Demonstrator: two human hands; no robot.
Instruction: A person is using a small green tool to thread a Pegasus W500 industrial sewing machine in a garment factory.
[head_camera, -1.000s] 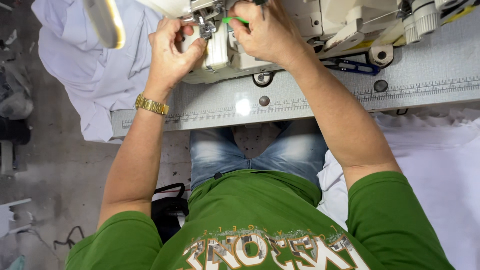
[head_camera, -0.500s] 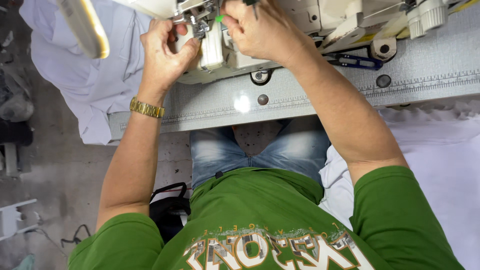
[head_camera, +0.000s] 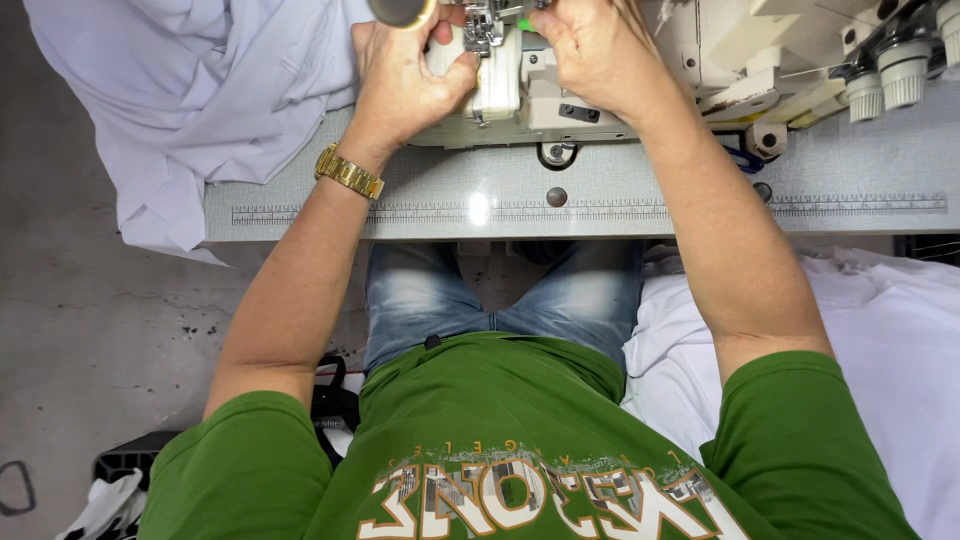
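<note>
table (head_camera: 600, 205) lower, hands (head_camera: 405, 80) nearer

Grey speckled worktop (head_camera: 420, 205) with a ruler strip printed along its front edge. A cream sewing machine (head_camera: 700, 60) sits on it, and left of the machine a pile of white fabric (head_camera: 210, 100) spills over the edge.

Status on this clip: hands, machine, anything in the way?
Left hand gripping sewing machine front. Right hand at needle area, pinching small green piece. White fabric heaped left, apart from hands.
</note>
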